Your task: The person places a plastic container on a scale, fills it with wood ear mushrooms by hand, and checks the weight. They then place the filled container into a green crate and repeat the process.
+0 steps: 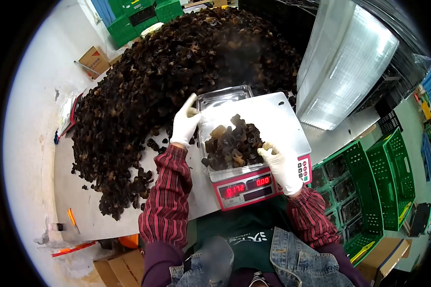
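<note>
A clear plastic box [207, 175] filled with wood ear mushrooms [233, 144] sits on the steel pan of a red and white digital scale [248, 195]. Its clear lid [225, 95] is folded back, away from me. My left hand [185, 123], in a white glove, is at the lid's left edge, index finger and thumb apart. Gloved in white too, my right hand [282, 167] is at the box's right side, fingers curled together beside the mushrooms; what is between the fingertips is hidden. The red display reads 0.172 and 0.00.
A big heap of wood ear mushrooms [177, 62] covers the table's back and left. Stacked clear plastic lids or trays [345, 67] stand at right. A green crate [373, 191] with several clear boxes is low right. An orange knife [73, 217] lies at left.
</note>
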Tool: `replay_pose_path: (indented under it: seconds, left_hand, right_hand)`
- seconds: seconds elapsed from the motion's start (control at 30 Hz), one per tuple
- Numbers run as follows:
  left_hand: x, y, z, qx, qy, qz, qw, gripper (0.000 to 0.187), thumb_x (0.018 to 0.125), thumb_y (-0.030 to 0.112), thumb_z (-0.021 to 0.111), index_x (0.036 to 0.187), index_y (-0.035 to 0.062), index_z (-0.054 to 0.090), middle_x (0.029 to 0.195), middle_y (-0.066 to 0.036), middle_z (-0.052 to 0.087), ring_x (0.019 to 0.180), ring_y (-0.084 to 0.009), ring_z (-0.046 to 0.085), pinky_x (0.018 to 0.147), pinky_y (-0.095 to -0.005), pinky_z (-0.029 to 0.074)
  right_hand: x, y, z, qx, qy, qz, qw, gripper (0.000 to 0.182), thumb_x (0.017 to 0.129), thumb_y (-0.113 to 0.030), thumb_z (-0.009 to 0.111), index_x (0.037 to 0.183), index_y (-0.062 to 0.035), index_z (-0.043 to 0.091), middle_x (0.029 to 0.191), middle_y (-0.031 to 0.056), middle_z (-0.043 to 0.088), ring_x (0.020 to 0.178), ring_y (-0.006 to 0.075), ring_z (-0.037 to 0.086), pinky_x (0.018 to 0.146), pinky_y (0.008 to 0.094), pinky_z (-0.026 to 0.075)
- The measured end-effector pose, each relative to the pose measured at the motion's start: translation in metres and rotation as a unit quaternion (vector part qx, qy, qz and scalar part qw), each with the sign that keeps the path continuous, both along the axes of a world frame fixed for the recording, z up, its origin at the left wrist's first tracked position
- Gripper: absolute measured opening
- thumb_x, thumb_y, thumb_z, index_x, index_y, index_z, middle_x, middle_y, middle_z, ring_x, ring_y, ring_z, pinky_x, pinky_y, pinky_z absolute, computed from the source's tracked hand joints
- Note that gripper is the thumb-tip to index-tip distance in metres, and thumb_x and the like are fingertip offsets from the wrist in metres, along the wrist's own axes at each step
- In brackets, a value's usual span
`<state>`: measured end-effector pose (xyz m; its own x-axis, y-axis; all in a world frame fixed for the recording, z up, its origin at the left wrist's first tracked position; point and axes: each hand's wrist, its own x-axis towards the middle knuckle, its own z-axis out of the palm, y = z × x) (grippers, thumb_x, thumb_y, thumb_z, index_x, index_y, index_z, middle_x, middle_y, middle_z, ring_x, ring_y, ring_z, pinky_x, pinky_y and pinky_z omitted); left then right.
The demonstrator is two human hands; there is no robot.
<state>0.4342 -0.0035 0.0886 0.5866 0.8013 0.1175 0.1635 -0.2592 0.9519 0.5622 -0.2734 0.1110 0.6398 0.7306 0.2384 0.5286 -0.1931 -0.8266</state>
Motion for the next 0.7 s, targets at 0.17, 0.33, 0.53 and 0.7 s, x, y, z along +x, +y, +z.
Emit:
replay_pose_path:
  seconds: [0.17,0.33,0.53,0.7]
  left_hand:
    - [-0.027,-0.044,0.025,0.026,-0.222,0.021,0.974,0.032,0.092,0.006,0.052,0.124,0.0049,0.059,0.109,-0.009,0.066,0.095,-0.0143,0.060,0.088,-0.0288,0.047]
    - [-0.085,-0.109,0.018,0.333,-0.001,-0.008,0.943,0.004,0.090,0.005,0.061,0.086,0.0035,0.062,0.093,-0.004,0.063,0.086,-0.0153,0.061,0.079,-0.0300,0.050]
    - [-0.088,-0.133,0.015,-0.253,-0.124,-0.014,0.959,0.024,0.085,-0.003,0.064,0.102,0.0047,0.050,0.087,-0.006,0.058,0.070,-0.0161,0.062,0.064,-0.0282,0.053]
    - [-0.092,-0.129,0.006,-0.295,-0.158,-0.036,0.942,0.033,0.083,-0.003,0.061,0.109,0.0148,0.049,0.096,-0.001,0.052,0.080,-0.0197,0.055,0.070,-0.0347,0.047]
  right_hand:
    - [0.004,0.000,0.016,-0.063,0.101,0.021,0.993,0.018,0.088,-0.019,0.067,0.094,-0.0023,0.068,0.061,0.0037,0.056,0.056,0.0070,0.050,0.053,0.0251,0.041]
    - [0.011,-0.009,0.004,-0.025,0.329,0.068,0.942,0.021,0.095,-0.021,0.057,0.099,-0.0009,0.064,0.067,-0.0031,0.055,0.057,0.0061,0.047,0.057,0.0210,0.039]
    - [-0.001,-0.015,0.018,0.047,0.359,-0.008,0.932,0.027,0.093,-0.021,0.062,0.102,0.0022,0.052,0.070,0.0023,0.058,0.063,0.0067,0.054,0.060,0.0203,0.044]
    - [0.014,-0.014,0.001,-0.067,0.322,0.110,0.938,0.027,0.089,-0.019,0.058,0.102,0.0040,0.055,0.078,0.0059,0.064,0.063,0.0095,0.060,0.056,0.0245,0.049]
